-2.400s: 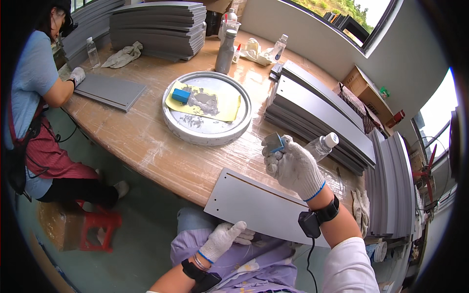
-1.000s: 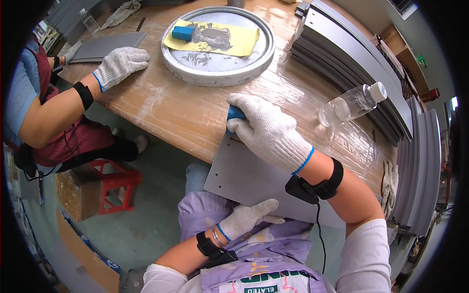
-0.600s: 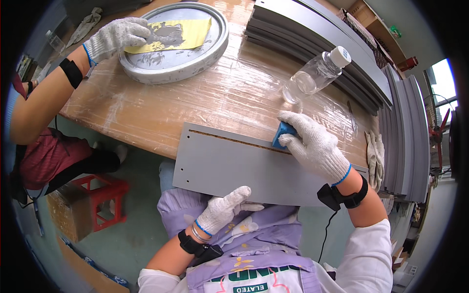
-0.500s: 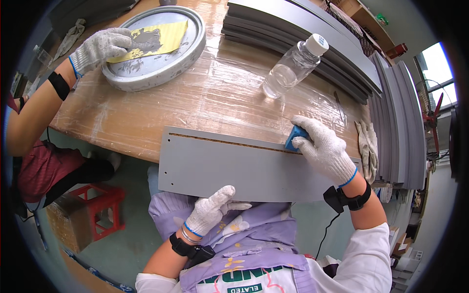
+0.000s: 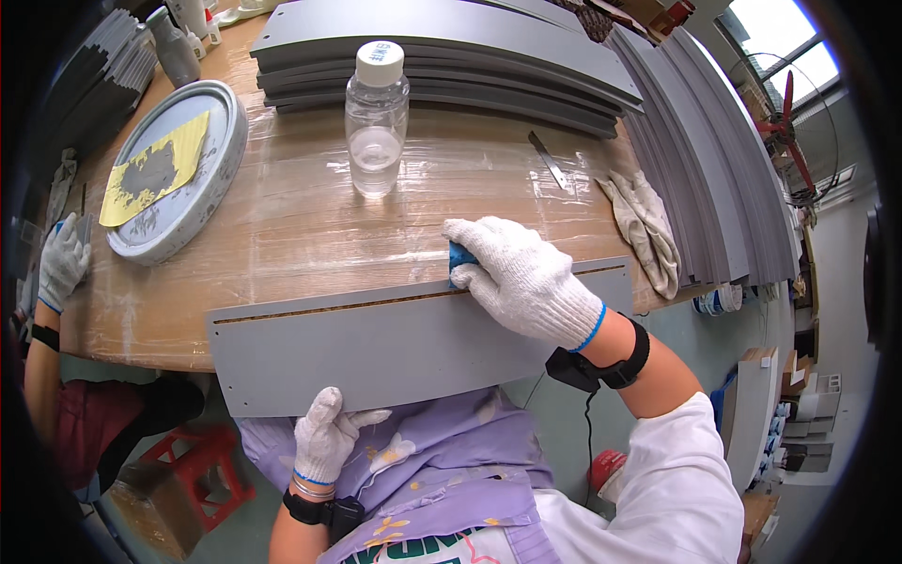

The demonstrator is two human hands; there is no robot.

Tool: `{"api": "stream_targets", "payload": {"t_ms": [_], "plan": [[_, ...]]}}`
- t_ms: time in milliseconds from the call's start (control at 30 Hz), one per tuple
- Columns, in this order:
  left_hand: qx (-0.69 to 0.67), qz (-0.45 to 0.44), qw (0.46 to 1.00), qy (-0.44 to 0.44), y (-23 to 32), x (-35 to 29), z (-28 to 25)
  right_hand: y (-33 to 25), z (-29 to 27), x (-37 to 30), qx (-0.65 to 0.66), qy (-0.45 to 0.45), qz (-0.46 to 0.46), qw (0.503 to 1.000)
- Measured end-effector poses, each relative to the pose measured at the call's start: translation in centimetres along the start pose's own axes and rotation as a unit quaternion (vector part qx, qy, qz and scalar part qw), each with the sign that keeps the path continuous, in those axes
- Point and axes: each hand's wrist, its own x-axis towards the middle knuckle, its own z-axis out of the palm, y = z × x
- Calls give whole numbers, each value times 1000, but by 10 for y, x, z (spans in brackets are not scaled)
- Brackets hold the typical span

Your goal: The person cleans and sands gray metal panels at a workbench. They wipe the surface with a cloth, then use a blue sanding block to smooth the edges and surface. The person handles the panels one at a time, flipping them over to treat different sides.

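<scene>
A long grey panel [image 5: 376,352] lies across my lap and the table's near edge. Near its far edge runs a narrow groove [image 5: 348,305] showing brown inside; small holes mark its left end. My right hand [image 5: 531,282], in a white knit glove, pinches a small blue block [image 5: 459,263] against the panel at the groove. Part of the block is hidden by the fingers. At the panel's near left edge, my gloved left hand [image 5: 329,434] holds the border with the thumb on top and some fingers out of sight beneath.
A clear bottle [image 5: 376,127] with a white cap stands beyond the panel. Grey panels [image 5: 442,47] are stacked behind it. A blade [image 5: 547,160] and spare glove [image 5: 641,226] lie to the right. Left are a smeared round lid [image 5: 178,240], a yellow sheet [image 5: 193,150] and a co-worker's gloved hand [image 5: 64,263].
My view has swung right, so the table's things sit farther left. My right hand has slid somewhat left along the groove with the blue block. The co-worker's hand has left the yellow sheet.
</scene>
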Motion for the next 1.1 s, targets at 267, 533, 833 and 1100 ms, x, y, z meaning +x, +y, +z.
{"api": "stream_targets", "payload": {"t_ms": [267,533,833,1100], "plan": [[15,63,996,55,13,-12,-5,111,-27,-63,-101,65,110,987],[29,67,995,66,16,-11,-6,58,-14,-37,0,70,-26,997],[32,90,993,72,13,-13,-11,149,-46,-83,-82,72,128,986],[74,115,982,129,11,-12,0,162,-40,-89,-71,114,86,987]]}}
